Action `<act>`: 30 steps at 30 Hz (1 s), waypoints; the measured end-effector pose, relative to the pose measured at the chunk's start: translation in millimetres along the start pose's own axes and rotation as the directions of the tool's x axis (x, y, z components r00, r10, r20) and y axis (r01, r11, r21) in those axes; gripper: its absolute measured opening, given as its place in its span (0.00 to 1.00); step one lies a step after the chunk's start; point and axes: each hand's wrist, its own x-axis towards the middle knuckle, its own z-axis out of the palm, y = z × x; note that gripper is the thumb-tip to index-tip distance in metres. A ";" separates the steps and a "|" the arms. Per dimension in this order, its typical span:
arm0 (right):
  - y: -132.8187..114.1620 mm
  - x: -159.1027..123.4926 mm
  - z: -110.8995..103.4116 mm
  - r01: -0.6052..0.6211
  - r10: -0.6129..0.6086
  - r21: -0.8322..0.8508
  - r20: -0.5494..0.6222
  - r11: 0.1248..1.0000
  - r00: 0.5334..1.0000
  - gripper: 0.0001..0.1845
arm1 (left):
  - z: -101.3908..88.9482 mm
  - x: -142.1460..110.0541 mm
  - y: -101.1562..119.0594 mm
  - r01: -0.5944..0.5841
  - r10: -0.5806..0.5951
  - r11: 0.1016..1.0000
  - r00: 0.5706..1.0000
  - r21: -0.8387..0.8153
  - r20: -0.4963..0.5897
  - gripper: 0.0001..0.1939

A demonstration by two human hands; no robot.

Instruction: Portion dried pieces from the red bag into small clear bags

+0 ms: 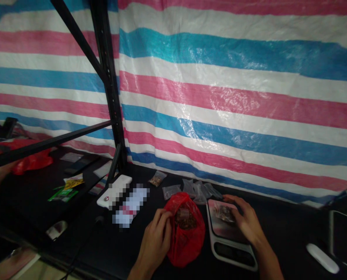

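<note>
- Striped tarpaulin [237, 85] behind a black tabletop [281, 229]
- Left hand [154, 243]: fingers pinch the red plastic bag [191, 245] beside the digital scale [230, 252], seemingly keeping its mouth open over brown flakes [183, 219]
- Right hand [246, 219]: fingers spread across the scale, apparently steadying a small clear bag [222, 214] on its platform
- Further clear bags [195, 190]: beyond the scale, within reach

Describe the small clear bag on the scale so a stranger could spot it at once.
Below the pink, blue and white striped tarp runs a black table. On it sits a white digital kitchen scale, under the right hand. The small clear plastic bag of brown pieces lies on its platform, unlike the other clear bags, which lie on the table.
</note>
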 end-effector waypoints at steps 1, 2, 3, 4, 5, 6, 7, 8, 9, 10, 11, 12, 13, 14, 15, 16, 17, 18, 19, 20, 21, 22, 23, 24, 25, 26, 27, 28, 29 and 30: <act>1.1 0.0 0.7 -0.001 0.001 0.009 0.005 1.000 1.000 0.26 | 0.2 0.0 -0.2 -0.004 0.004 1.000 1.000 0.006 -0.001 0.13; 1.7 0.0 1.4 0.001 -0.001 0.020 0.007 1.000 1.000 0.25 | 0.3 0.0 -0.2 -0.008 0.008 1.000 1.000 0.011 -0.002 0.14; 1.9 0.0 1.9 0.002 -0.003 0.031 0.009 1.000 1.000 0.25 | 0.4 0.1 -0.1 -0.013 0.013 1.000 1.000 0.016 -0.003 0.14; 1.5 0.0 2.2 0.003 -0.004 0.044 0.013 0.999 1.000 0.24 | 0.5 0.2 -0.1 -0.020 0.020 1.000 1.000 0.020 -0.006 0.14; 0.8 0.1 2.2 0.003 -0.004 0.061 0.022 0.998 1.000 0.24 | 0.6 0.3 0.0 -0.028 0.029 0.999 1.000 0.023 -0.012 0.13; -0.3 0.2 2.0 0.002 -0.004 0.080 0.031 0.997 1.000 0.24 | 0.6 0.4 0.0 -0.037 0.037 0.999 0.999 0.026 -0.019 0.13; -1.5 0.2 1.6 -0.001 -0.004 0.097 0.045 0.995 0.999 0.24 | 0.7 0.4 -0.2 -0.045 0.046 0.999 0.999 0.027 -0.025 0.13; -2.9 0.2 1.0 -0.004 -0.003 0.113 0.066 0.994 0.998 0.24 | 0.9 0.4 -0.5 -0.050 0.051 0.998 0.998 0.028 -0.030 0.13; -4.2 0.2 0.2 -0.006 -0.005 0.126 0.089 0.992 0.996 0.24 | 1.1 0.3 -0.9 -0.053 0.054 0.998 0.998 0.028 -0.030 0.13; -5.5 0.0 -0.5 -0.006 -0.009 0.135 0.111 0.991 0.994 0.24 | 1.3 0.2 -1.4 -0.054 0.055 0.998 0.998 0.028 -0.027 0.13; -6.5 -0.1 -1.3 -0.005 -0.014 0.140 0.131 0.990 0.991 0.25 | 1.5 0.0 -1.9 -0.054 0.055 0.998 0.998 0.027 -0.020 0.13; -7.2 -0.4 -1.9 -0.001 -0.021 0.143 0.149 0.990 0.989 0.25 | 1.8 -0.3 -2.4 -0.055 0.055 0.998 0.998 0.027 -0.015 0.13; -7.5 -0.7 -2.4 0.005 -0.029 0.145 0.162 0.989 0.986 0.26 | 2.1 -0.6 -2.7 -0.056 0.056 0.998 0.998 0.026 -0.012 0.13; -7.4 -1.0 -2.7 0.012 -0.037 0.146 0.167 0.989 0.985 0.27 | 2.3 -0.8 -2.9 -0.056 0.056 0.998 0.998 0.024 -0.010 0.13; -6.8 -1.4 -2.7 0.019 -0.043 0.145 0.171 0.989 0.984 0.28 | 2.4 -1.0 -2.8 -0.056 0.056 0.998 0.998 0.021 -0.009 0.13; -5.9 -1.8 -2.4 0.023 -0.048 0.141 0.175 0.990 0.983 0.29 | 2.5 -1.2 -2.5 -0.055 0.055 0.998 0.998 0.017 -0.007 0.13; -4.6 -2.3 -1.8 0.024 -0.049 0.136 0.179 0.990 0.983 0.30 | 2.4 -1.2 -2.0 -0.054 0.054 0.998 0.999 0.011 -0.004 0.12; -3.3 -2.8 -1.0 0.024 -0.048 0.128 0.183 0.992 0.982 0.30 | 2.3 -1.2 -1.2 -0.055 0.055 0.998 0.998 0.007 -0.004 0.12; -1.9 -3.4 0.0 0.024 -0.045 0.117 0.183 0.993 0.982 0.29 | 2.1 -1.2 -0.4 -0.058 0.058 0.998 0.998 0.004 -0.004 0.12; -0.6 -4.1 1.1 0.024 -0.043 0.102 0.183 0.994 0.982 0.28 | 1.8 -1.0 0.6 -0.062 0.062 0.998 0.998 0.005 -0.007 0.11; 0.4 -4.9 2.0 0.024 -0.040 0.085 0.184 0.996 0.982 0.28 | 1.4 -0.7 1.5 -0.067 0.068 0.998 0.998 0.011 -0.010 0.11; 1.2 -5.7 2.8 0.027 -0.038 0.064 0.182 0.998 0.983 0.28 | 1.0 -0.4 2.3 -0.072 0.072 0.997 0.997 0.020 -0.011 0.10; 1.7 -6.3 3.2 0.030 -0.037 0.042 0.180 0.999 0.983 0.28 | 0.6 0.0 3.1 -0.073 0.073 0.997 0.997 0.032 -0.008 0.10; 1.8 -6.9 3.2 0.031 -0.034 0.018 0.182 0.999 0.983 0.29 | 0.3 0.4 3.7 -0.071 0.071 0.996 0.997 0.046 -0.001 0.10; 1.7 -7.1 2.9 0.027 -0.025 -0.007 0.187 1.000 0.982 0.30 | 0.2 0.9 4.1 -0.066 0.066 0.996 0.998 0.060 0.006 0.11; 1.2 -7.0 2.4 0.015 -0.009 -0.031 0.193 0.999 0.981 0.31 | 0.3 1.4 4.2 -0.057 0.056 0.996 0.998 0.071 0.013 0.12; 0.3 -6.4 1.8 -0.001 0.010 -0.049 0.198 0.999 0.980 0.31 | 0.7 1.8 4.1 -0.040 0.039 0.996 0.999 0.078 0.020 0.14; -1.2 -5.6 1.3 -0.019 0.031 -0.059 0.205 0.998 0.978 0.30 | 1.4 2.2 3.7 -0.018 0.016 0.997 0.999 0.077 0.029 0.15; -3.3 -4.4 1.2 -0.035 0.046 -0.055 0.215 0.998 0.975 0.29 | 2.2 2.5 3.0 0.007 -0.009 0.998 0.999 0.068 0.039 0.16; -6.4 -3.3 1.8 -0.044 0.051 -0.033 0.228 0.998 0.972 0.28 | 3.2 2.6 2.2 0.031 -0.033 0.998 0.998 0.052 0.053 0.17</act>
